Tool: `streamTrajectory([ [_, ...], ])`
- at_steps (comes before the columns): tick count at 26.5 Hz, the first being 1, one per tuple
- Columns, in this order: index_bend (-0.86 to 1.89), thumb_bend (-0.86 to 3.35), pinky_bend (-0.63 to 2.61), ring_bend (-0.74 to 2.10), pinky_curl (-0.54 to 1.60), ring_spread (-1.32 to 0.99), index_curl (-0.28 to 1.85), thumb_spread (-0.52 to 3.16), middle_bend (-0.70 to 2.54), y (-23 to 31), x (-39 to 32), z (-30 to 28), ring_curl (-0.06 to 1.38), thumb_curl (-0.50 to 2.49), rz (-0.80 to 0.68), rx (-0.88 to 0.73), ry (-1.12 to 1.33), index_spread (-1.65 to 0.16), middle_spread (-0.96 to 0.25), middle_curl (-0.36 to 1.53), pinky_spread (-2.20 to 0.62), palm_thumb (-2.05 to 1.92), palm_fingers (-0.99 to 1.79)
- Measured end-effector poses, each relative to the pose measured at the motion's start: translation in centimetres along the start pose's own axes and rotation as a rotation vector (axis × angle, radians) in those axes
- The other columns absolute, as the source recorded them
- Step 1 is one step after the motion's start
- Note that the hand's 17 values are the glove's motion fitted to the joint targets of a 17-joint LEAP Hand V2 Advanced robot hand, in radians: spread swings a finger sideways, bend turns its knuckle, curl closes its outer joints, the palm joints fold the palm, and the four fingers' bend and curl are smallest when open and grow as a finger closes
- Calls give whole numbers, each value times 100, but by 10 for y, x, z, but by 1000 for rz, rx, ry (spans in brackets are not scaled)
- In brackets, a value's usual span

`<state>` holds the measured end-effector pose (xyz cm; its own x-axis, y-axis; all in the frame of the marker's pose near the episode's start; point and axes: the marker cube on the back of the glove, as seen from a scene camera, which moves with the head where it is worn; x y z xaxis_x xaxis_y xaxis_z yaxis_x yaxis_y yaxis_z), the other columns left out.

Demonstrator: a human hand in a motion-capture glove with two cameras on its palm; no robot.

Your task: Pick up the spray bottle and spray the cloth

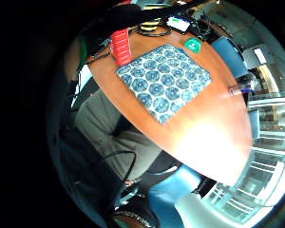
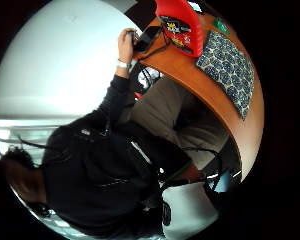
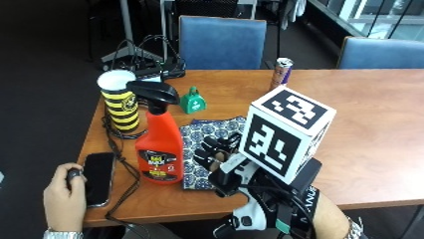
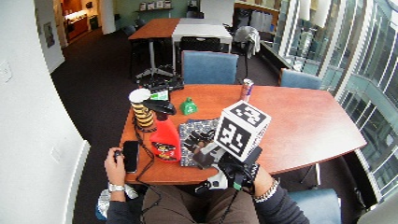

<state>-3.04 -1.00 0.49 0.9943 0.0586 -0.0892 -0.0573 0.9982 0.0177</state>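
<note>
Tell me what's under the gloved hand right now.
The gloved hand hovers over the patterned cloth, which lies flat on the table beside the red spray bottle. The hand and its rig cover the cloth's near right part, so anything there is hidden.

The worktop [image 3: 371,114] is showing a smooth, reddish wood finish that is catching a soft sheen. The spray bottle [image 3: 159,152] is looking like glossy red plastic, with a matt black plastic trigger head and a printed label. The cloth [image 3: 205,137] is lying as a matt woven fabric with a blue and white pattern. The phone [image 3: 99,178] is presenting a glossy black glass face. The can [image 3: 281,73] is gleaming like metal. The hand [image 3: 218,154] is wearing matt black glove fabric
</note>
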Motion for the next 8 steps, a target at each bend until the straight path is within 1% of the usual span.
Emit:
streamTrajectory([
  [8,16,-3,52,32,37,-5,28,95,17,17,-5,-3,32,38,6,51,-8,-44,-11,32,24,40,14],
])
